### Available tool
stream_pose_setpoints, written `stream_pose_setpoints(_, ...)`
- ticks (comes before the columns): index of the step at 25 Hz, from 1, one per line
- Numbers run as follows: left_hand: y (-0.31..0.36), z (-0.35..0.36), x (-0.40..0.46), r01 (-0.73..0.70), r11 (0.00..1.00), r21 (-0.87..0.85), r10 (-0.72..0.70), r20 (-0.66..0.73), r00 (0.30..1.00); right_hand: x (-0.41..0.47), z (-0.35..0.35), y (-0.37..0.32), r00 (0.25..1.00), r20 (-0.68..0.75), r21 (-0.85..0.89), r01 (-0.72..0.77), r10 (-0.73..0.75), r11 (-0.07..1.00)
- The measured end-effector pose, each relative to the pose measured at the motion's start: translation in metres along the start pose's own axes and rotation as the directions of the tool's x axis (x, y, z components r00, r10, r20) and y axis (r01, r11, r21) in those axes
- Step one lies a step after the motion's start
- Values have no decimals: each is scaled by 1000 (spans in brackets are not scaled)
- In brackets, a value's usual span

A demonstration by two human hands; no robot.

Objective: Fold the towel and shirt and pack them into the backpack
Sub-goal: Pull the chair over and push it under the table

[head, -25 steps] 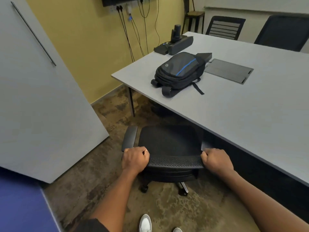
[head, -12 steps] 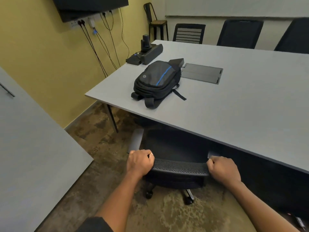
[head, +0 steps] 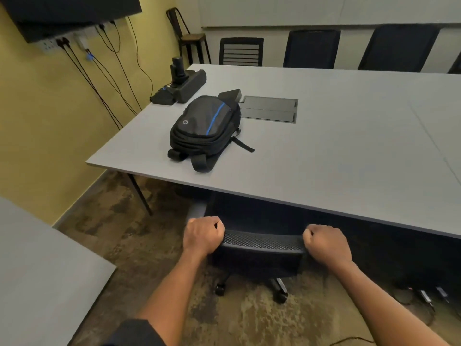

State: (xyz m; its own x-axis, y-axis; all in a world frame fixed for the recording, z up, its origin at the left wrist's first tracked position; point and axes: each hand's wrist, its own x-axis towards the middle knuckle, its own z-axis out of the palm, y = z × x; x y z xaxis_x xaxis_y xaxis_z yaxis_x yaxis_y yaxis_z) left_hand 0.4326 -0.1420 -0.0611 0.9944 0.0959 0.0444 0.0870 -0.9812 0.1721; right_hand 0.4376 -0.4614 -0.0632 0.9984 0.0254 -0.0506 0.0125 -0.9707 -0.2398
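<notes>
A black backpack [head: 204, 131] with a blue stripe lies flat and zipped near the left corner of the grey table [head: 349, 151]. In front of the table stands a black office chair [head: 262, 248], its seat tucked under the tabletop. My left hand [head: 202, 235] grips the left end of the chair's mesh backrest top. My right hand [head: 325, 243] grips the right end. No towel or shirt is in view.
A black speaker bar with a camera [head: 182, 86] sits at the table's far left edge, and a closed cable hatch [head: 269, 109] lies beside the backpack. Several chairs [head: 311, 48] line the far side. A grey panel [head: 37, 270] stands at my left. Cables hang down the yellow wall.
The chair has rolled further under the table with both hands still gripping its backrest. The view has shifted right and forward, so the backpack and table look closer.
</notes>
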Motion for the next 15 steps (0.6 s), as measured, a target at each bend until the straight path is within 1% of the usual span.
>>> stream_pose_setpoints(3,-1,5,17,-31,999,-18,31,16,999,8,0,-1,999,2,8,-54,54,999)
stream_pose_setpoints(9,0,7,53,-93,995,-26,94,26,995,27,-2,-3,996,-2,-13,-87,87,996)
stream_pose_setpoints(15,8,6,77,-92,995,-37,93,26,995,45,-2,-1,991,-10,-28,-135,134,991)
